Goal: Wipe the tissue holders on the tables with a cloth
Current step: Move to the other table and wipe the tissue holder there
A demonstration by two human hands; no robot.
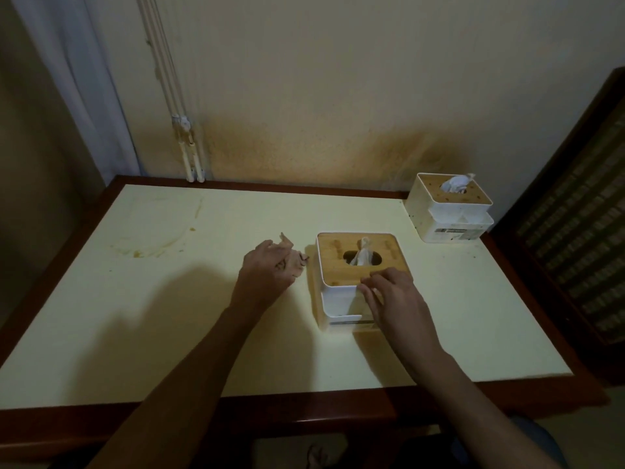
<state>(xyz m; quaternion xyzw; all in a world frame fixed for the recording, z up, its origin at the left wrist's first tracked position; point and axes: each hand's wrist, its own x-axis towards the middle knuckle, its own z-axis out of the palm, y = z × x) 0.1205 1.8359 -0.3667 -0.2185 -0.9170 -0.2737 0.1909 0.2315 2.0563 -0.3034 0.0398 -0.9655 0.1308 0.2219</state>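
- clearly the near tissue holder (355, 275) is the one being dealt with: it sits mid-table, white walls and a wooden lid with a tissue poking up through the slot, pulled in where both arms reach it easily.
- the right hand (392, 296) rests on its near top edge, fingers (370, 282) curled over the rim and onto the front wall, close together rather than spread; i'd say that is to keep the light box from sliding while it gets rubbed.
- the left hand (267, 265) is just beside the holder's left wall, fingers bunched around a crumpled brownish cloth (297, 260), which sticks out toward the box; whether the cloth touches the wall yet i cannot tell.
- the second tissue holder (449, 208) stands well apart at the far right corner against the wall, with nothing near it, probably waiting its turn.
- the table (169, 299) has a dried brown smear at the far left, away from both boxes and from the wiping.
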